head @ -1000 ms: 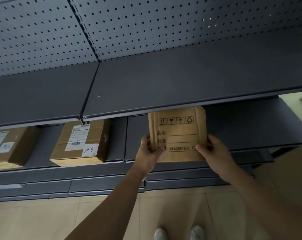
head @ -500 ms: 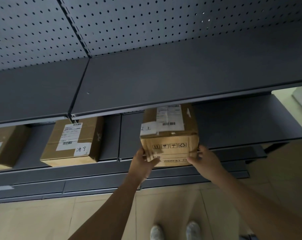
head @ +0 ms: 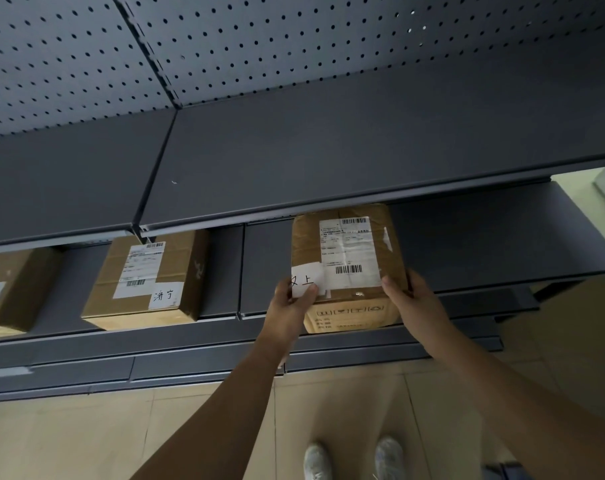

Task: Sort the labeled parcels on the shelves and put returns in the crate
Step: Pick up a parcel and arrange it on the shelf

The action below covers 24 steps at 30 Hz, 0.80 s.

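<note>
- Perforated back panel [head: 294, 46]: grey sheet metal with regular rows of round holes.
- Slotted upright [head: 148, 53]: dark strip dividing the panel into two bays.
- Floor [head: 86, 438]: beige tiles with thin joints.
- Shoes [head: 389, 457]: white pair, side by side on the tiles, toes pointing away from the viewer.

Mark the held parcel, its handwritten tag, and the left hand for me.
held parcel [head: 350, 263], head view, middle of its top face.
handwritten tag [head: 306, 279], head view, middle of the white paper.
left hand [head: 287, 305], head view, back of the hand.
</note>
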Each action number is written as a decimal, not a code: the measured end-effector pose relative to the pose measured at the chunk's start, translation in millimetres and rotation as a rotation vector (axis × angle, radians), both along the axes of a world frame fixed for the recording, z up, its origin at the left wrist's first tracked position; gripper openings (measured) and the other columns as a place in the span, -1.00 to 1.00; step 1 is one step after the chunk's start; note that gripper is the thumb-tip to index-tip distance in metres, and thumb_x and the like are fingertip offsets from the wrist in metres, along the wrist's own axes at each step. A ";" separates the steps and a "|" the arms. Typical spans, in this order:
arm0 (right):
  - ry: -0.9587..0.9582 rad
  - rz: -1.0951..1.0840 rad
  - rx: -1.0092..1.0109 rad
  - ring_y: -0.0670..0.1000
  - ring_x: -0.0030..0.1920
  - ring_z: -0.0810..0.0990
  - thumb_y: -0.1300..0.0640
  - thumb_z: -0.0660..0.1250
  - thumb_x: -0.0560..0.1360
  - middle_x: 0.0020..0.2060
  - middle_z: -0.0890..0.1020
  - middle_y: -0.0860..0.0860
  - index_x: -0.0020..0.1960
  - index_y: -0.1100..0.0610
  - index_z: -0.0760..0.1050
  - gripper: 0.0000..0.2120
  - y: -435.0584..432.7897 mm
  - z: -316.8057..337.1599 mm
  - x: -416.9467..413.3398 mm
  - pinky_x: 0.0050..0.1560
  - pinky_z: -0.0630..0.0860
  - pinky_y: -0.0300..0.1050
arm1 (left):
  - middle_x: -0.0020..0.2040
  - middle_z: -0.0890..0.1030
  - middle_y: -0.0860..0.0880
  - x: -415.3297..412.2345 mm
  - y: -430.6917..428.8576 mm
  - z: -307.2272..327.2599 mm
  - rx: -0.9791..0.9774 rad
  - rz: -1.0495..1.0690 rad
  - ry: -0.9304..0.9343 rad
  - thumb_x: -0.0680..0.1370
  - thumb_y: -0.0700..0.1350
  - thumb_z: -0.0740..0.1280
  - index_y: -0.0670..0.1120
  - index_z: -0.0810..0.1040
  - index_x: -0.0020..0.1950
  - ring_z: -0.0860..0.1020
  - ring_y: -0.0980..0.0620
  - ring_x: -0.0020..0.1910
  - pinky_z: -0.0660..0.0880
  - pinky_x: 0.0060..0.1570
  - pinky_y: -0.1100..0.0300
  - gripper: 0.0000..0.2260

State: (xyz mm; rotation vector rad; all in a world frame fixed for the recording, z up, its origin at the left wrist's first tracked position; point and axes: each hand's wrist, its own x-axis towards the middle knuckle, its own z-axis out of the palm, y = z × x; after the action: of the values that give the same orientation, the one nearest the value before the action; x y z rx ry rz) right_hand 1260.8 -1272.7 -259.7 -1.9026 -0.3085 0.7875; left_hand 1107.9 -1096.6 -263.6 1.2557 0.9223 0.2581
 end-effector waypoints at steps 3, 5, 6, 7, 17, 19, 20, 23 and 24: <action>0.052 -0.030 0.037 -0.07 0.12 0.66 -0.24 0.36 0.55 0.10 0.69 -0.18 0.39 -0.16 0.46 -0.56 6.8 -1.4 6.9 0.06 0.57 -0.08 | 0.18 0.70 -0.10 5.9 4.1 -3.2 -0.041 0.034 -0.011 0.61 -0.12 0.41 -0.01 0.45 0.41 0.70 -0.07 0.11 0.63 0.00 0.14 -0.63; 0.091 -0.046 0.082 -0.13 0.06 0.65 -0.12 0.39 0.58 0.08 0.69 -0.18 0.39 -0.13 0.47 -0.61 10.6 2.7 7.1 -0.07 0.51 -0.20 | 0.16 0.71 -0.08 8.8 5.4 -4.1 -0.082 0.059 -0.009 0.60 -0.10 0.43 -0.02 0.46 0.41 0.71 -0.08 0.09 0.60 0.01 0.10 -0.62; 0.100 -0.051 0.100 -0.17 0.04 0.65 -0.07 0.39 0.59 0.06 0.68 -0.19 0.39 -0.13 0.47 -0.62 11.3 4.9 6.5 -0.10 0.49 -0.24 | 0.15 0.72 -0.08 9.6 5.0 -3.6 -0.095 0.060 -0.007 0.60 -0.10 0.42 -0.02 0.48 0.39 0.71 -0.08 0.09 0.59 -0.01 0.10 -0.63; 0.105 -0.058 0.114 -0.20 0.01 0.63 -0.04 0.39 0.59 0.05 0.67 -0.21 0.38 -0.14 0.47 -0.63 11.5 6.2 5.6 -0.13 0.47 -0.28 | 0.15 0.72 -0.07 9.5 3.8 -2.9 -0.104 0.060 -0.008 0.60 -0.11 0.42 -0.02 0.49 0.38 0.71 -0.09 0.09 0.58 -0.03 0.12 -0.65; 0.140 -0.041 0.159 -0.20 0.09 0.66 0.01 0.48 0.54 0.11 0.69 -0.22 0.35 -0.18 0.50 -0.59 -39.0 32.9 -34.5 0.03 0.57 -0.25 | 0.18 0.70 -0.05 -47.0 -45.5 30.5 -0.032 0.045 -0.031 0.60 -0.18 0.40 0.00 0.51 0.36 0.70 -0.08 0.10 0.61 -0.08 0.18 -0.67; 0.124 -0.043 0.175 -0.22 0.12 0.65 0.02 0.48 0.54 0.16 0.67 -0.22 0.42 -0.17 0.47 -0.53 -52.6 42.2 -45.4 0.01 0.53 -0.33 | 0.17 0.70 -0.03 -59.8 -57.3 43.8 -0.013 0.039 -0.046 0.59 -0.19 0.41 0.01 0.51 0.36 0.69 -0.04 0.11 0.60 -0.10 0.26 -0.65; 0.111 -0.044 0.181 -0.21 0.14 0.64 0.02 0.48 0.54 0.17 0.67 -0.22 0.43 -0.17 0.47 -0.52 -59.0 47.0 -49.9 0.03 0.53 -0.34 | 0.17 0.71 -0.01 -65.4 -62.2 50.7 0.000 0.042 -0.053 0.58 -0.20 0.42 0.02 0.51 0.34 0.69 -0.02 0.11 0.61 -0.09 0.27 -0.65; 0.069 -0.050 0.203 -0.24 0.13 0.64 0.03 0.49 0.53 0.16 0.67 -0.26 0.42 -0.20 0.48 -0.51 -76.6 61.1 -61.8 0.11 0.53 -0.28 | 0.17 0.70 0.05 -81.3 -74.3 72.0 0.057 0.016 -0.068 0.56 -0.19 0.45 0.08 0.50 0.32 0.68 0.04 0.14 0.62 0.01 0.22 -0.62; 0.064 -0.058 0.215 -0.25 0.12 0.65 0.04 0.49 0.53 0.15 0.67 -0.26 0.41 -0.21 0.48 -0.51 -81.2 66.1 -66.1 0.10 0.54 -0.28 | 0.17 0.70 0.07 -86.6 -77.2 78.8 0.076 0.001 -0.068 0.55 -0.18 0.47 0.10 0.50 0.32 0.67 0.05 0.15 0.61 0.04 0.19 -0.61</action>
State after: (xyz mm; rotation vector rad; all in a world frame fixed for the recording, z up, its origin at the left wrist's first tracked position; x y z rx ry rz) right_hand 1194.7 -1353.9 -193.6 -1.6740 -0.2853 0.7444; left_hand 1021.4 -1173.8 -184.8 1.3083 0.8616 0.3366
